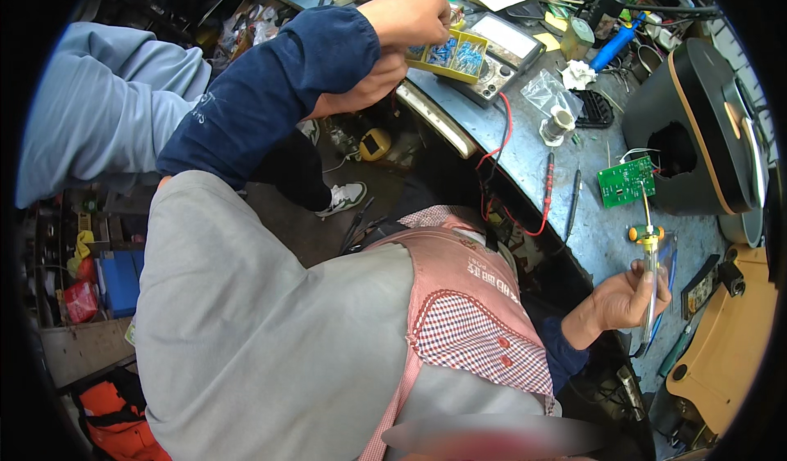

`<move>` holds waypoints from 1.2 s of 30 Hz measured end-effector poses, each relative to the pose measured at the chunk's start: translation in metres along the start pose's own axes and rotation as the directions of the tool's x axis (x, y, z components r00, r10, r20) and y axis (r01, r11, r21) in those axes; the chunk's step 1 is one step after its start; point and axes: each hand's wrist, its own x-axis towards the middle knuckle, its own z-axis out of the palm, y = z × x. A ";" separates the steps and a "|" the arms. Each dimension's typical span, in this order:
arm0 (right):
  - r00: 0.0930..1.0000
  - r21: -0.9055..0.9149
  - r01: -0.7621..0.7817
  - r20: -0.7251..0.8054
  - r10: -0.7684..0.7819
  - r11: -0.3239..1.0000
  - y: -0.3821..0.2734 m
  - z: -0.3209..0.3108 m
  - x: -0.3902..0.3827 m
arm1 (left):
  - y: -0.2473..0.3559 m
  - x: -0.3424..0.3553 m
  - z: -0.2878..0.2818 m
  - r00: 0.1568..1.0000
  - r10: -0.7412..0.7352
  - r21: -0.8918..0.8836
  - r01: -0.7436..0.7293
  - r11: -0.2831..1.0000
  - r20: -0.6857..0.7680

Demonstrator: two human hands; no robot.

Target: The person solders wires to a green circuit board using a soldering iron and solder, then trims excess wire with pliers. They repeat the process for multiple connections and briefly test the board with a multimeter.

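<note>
Grey garment [262, 297] — green rectangular circuit board [625, 183] — slim, yellow-collared tool [648, 236].

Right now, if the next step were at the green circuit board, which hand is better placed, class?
Probably the right hand: it grips a slim tool whose shaft points up to the green circuit board. The left hand is farther off, at the yellow parts box.

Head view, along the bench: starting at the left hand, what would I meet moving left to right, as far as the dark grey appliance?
Left hand → yellow parts box → meter → red probe → slim black tool → green circuit board → dark grey appliance.
</note>
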 end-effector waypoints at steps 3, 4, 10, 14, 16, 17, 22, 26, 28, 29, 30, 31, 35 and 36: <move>1.000 0.005 -0.014 -0.014 0.014 1.000 -0.002 0.003 -0.001 | -0.003 -0.002 0.004 0.999 0.015 -0.026 -0.016 1.000 -0.049; 1.000 0.001 -0.012 -0.014 0.012 1.000 -0.002 0.002 -0.001 | -0.003 -0.001 0.005 0.999 0.015 -0.031 -0.016 0.999 -0.044; 1.000 0.005 -0.011 -0.015 0.012 1.000 -0.002 0.002 -0.001 | -0.008 0.000 0.005 0.998 0.029 -0.044 -0.031 0.999 -0.049; 1.000 0.019 -0.012 -0.013 0.012 1.000 0.000 0.001 -0.001 | -0.003 -0.001 0.003 1.000 0.008 -0.032 -0.008 0.999 -0.026; 1.000 0.012 -0.011 -0.012 0.011 1.000 -0.001 0.001 -0.001 | -0.003 0.000 0.004 1.000 0.016 -0.037 -0.016 0.999 -0.005; 1.000 0.007 -0.012 -0.011 0.013 1.000 -0.002 0.002 -0.002 | -0.004 0.001 0.003 0.999 0.031 -0.038 -0.031 0.999 0.008; 1.000 0.013 -0.011 -0.010 0.011 1.000 -0.001 0.003 -0.001 | -0.006 -0.002 0.003 0.997 0.078 -0.114 -0.077 0.991 0.006; 1.000 0.009 -0.019 -0.012 0.019 1.000 -0.003 0.002 -0.002 | -0.005 -0.001 0.009 0.993 0.118 -0.117 -0.120 0.986 -0.020; 0.999 0.010 -0.028 -0.020 0.028 1.000 -0.004 0.005 -0.003 | -0.002 -0.003 0.009 0.991 0.134 -0.083 -0.135 0.987 -0.019; 0.999 0.006 -0.027 -0.027 0.028 1.000 -0.006 0.007 -0.004 | -0.001 -0.003 0.008 0.989 0.145 -0.064 -0.146 0.987 -0.014; 0.999 -0.002 -0.026 -0.035 0.026 1.000 -0.007 0.008 -0.003 | 0.002 -0.003 0.009 0.987 0.158 -0.049 -0.159 0.986 -0.006; 0.999 0.009 -0.031 -0.032 0.032 0.999 -0.005 0.009 -0.004 | -0.003 -0.003 0.009 0.988 0.149 -0.026 -0.148 0.989 0.033; 1.000 0.020 -0.015 -0.023 0.016 1.000 -0.007 0.013 -0.004 | -0.005 -0.002 0.018 0.984 0.177 0.014 -0.177 0.984 0.032; 1.000 0.025 -0.022 -0.018 0.022 0.999 -0.007 0.015 -0.005 | -0.004 -0.004 0.018 0.983 0.183 0.003 -0.183 0.983 0.019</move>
